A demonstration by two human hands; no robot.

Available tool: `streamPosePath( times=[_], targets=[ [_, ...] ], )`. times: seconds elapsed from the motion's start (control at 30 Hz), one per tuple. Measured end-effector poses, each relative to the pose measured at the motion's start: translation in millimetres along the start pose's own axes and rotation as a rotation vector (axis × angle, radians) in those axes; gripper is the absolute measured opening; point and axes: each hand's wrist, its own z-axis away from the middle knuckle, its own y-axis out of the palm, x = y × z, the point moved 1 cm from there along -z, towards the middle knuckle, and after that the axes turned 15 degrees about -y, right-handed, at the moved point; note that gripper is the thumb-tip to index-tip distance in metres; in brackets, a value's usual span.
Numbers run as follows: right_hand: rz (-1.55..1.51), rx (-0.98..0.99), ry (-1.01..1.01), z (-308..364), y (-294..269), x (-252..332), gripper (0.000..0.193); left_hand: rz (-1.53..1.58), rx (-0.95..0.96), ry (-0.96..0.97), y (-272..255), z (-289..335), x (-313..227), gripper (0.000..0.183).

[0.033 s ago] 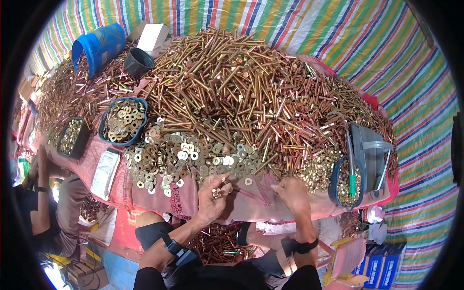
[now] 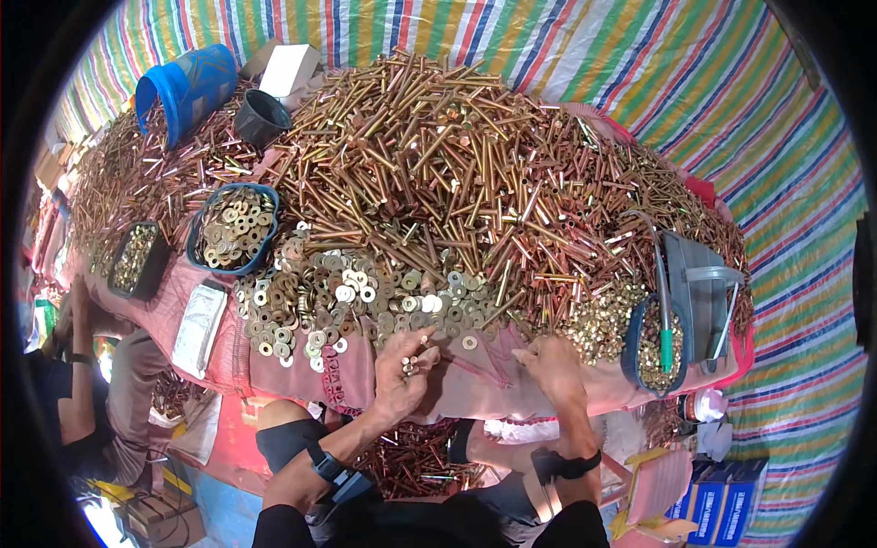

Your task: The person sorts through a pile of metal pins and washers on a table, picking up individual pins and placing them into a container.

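Observation:
My left hand (image 2: 402,374) is closed round a small bundle of bolts (image 2: 409,364), whose pale ends show between the fingers. It hovers over the front edge of the cloth-covered table, just below a spread of flat washers (image 2: 365,297). To its right, my right hand (image 2: 554,368) has its fingers bent together in a pinch; anything between them is too small to make out. Beside that hand lies a heap of small brass-coloured nuts (image 2: 603,324). A single washer (image 2: 470,342) rests on the pink cloth (image 2: 475,374) between my hands.
Behind rises a large mound of long bolts (image 2: 411,155). A blue tub of washers (image 2: 194,247) stands left, a tub of nuts (image 2: 630,352) right, by a grey container (image 2: 694,301). A blue bucket (image 2: 196,87) lies tipped at the back. Another person's arm (image 2: 80,365) shows far left.

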Motion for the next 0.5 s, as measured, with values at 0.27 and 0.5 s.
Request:
streamPosePath(
  times=[0.27, 0.5],
  targets=[
    [-0.386, -0.154, 0.004, -3.2, 12.0, 5.2, 0.028, 0.058, 0.029, -0.01, 2.6, 2.0, 6.0, 0.047],
    [-1.312, -0.079, -0.186, -17.6, 12.4, 44.9, 0.029, 0.035, 0.028, -0.02, 2.8, 4.8, 6.8, 0.039]
  ],
)
